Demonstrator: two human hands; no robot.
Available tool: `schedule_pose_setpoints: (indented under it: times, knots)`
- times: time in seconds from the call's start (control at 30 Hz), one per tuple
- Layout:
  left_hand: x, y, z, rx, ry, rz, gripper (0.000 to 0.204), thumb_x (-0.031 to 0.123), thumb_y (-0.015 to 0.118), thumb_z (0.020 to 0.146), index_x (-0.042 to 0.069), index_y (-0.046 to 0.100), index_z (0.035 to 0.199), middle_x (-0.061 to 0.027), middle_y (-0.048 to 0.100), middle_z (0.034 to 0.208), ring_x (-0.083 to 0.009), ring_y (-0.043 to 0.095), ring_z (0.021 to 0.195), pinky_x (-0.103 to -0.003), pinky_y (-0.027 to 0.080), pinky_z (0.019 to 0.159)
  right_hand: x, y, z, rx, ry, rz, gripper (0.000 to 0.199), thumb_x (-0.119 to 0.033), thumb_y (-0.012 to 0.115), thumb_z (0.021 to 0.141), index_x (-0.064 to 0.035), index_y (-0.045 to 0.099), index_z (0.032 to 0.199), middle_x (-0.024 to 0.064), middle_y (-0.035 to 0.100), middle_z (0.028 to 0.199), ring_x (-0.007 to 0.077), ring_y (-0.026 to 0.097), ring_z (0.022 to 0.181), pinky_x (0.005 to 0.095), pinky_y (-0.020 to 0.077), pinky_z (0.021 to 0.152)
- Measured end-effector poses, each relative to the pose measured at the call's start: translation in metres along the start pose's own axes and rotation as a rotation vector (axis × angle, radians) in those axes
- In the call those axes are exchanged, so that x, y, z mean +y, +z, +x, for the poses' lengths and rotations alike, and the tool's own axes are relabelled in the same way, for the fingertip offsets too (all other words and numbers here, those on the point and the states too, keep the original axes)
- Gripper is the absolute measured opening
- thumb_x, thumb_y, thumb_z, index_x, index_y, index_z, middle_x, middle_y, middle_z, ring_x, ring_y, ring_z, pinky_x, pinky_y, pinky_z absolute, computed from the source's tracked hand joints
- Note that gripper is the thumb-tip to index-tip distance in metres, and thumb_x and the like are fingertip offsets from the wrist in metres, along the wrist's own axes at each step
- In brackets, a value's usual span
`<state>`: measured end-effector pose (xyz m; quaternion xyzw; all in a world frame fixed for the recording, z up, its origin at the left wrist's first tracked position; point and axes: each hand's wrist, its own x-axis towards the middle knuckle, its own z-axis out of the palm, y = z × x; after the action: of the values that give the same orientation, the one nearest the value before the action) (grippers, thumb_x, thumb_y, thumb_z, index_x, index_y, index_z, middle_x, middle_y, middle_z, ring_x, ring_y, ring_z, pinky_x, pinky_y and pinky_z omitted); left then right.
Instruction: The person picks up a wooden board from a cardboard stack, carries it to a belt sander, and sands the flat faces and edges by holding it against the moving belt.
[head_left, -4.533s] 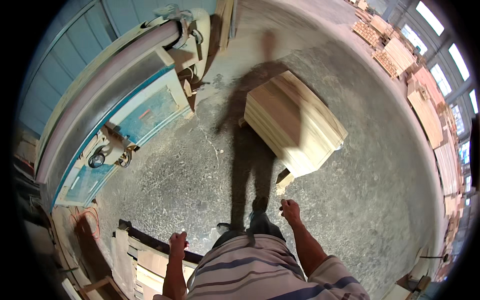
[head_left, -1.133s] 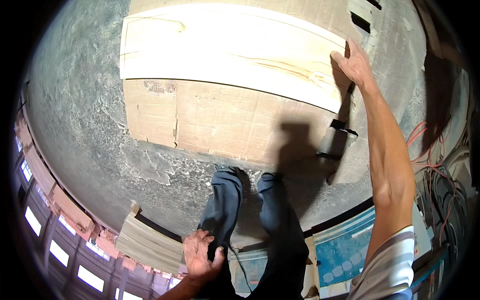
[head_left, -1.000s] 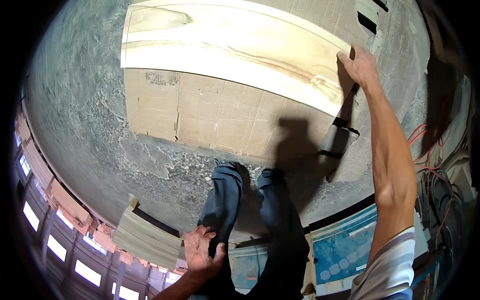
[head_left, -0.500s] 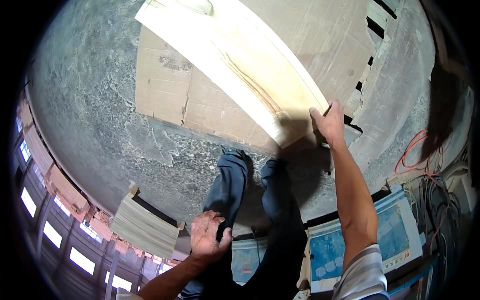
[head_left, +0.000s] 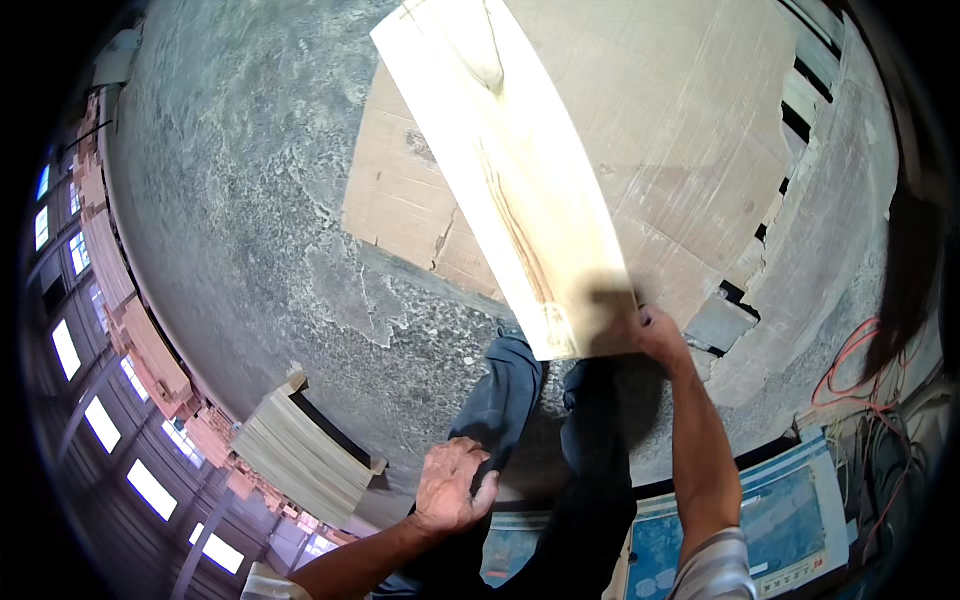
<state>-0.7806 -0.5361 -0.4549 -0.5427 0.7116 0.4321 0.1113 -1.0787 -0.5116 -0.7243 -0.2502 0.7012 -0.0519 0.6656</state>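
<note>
A long, pale wooden board [head_left: 525, 185] with a dark grain streak and a knot-like figure lies brightly lit across the middle. Its near right corner is gripped by my right hand [head_left: 662, 340], thumb on top and the other fingers hidden along the edge. Under the board spreads a brown cardboard sheet [head_left: 690, 120]. My left hand [head_left: 455, 485] is by my left trouser leg, away from the board; its thumb stands apart from loosely bent fingers and nothing shows in it.
Grey, worn floor [head_left: 230, 200] surrounds the cardboard. A stack of boards [head_left: 305, 455] stands at lower left, with more timber [head_left: 150, 350] beyond. Orange cable [head_left: 850, 365] lies coiled at right. Blue-and-white panels [head_left: 780, 510] are behind my legs.
The board's near end has come closer to my feet and the board points more nearly straight away, my right hand still on its corner. The whole view has shifted somewhat.
</note>
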Motion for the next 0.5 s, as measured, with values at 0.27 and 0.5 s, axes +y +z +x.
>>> schedule_pose_setpoints:
  times: [0.27, 0.5]
  knots:
    - [-0.004, 0.001, -0.02, 0.038, -0.068, -0.012, 0.029, 0.018, 0.062, 0.073, 0.001, 0.057, 0.095, -0.0162, 0.058, 0.097, -0.0355, 0.053, 0.093, -0.042, 0.04, 0.084, -0.089, -0.002, -0.106, -0.061, -0.114, 0.355, 0.044, -0.026, 0.064, 0.078, 0.0044, 0.051, 0.107, 0.0123, 0.06, 0.098, 0.0161, 0.054, 0.092, 0.031, 0.0439, 0.08]
    - [-0.007, 0.006, -0.065, 0.217, -0.216, -0.048, 0.029, 0.017, 0.062, 0.073, 0.002, 0.058, 0.096, -0.0183, 0.058, 0.095, -0.0365, 0.054, 0.089, -0.045, 0.043, 0.079, -0.188, -0.03, -0.193, 0.149, -0.093, -0.133, 0.053, -0.037, 0.06, 0.078, 0.0053, 0.055, 0.111, 0.024, 0.06, 0.107, 0.0327, 0.057, 0.101, 0.0371, 0.0418, 0.088]
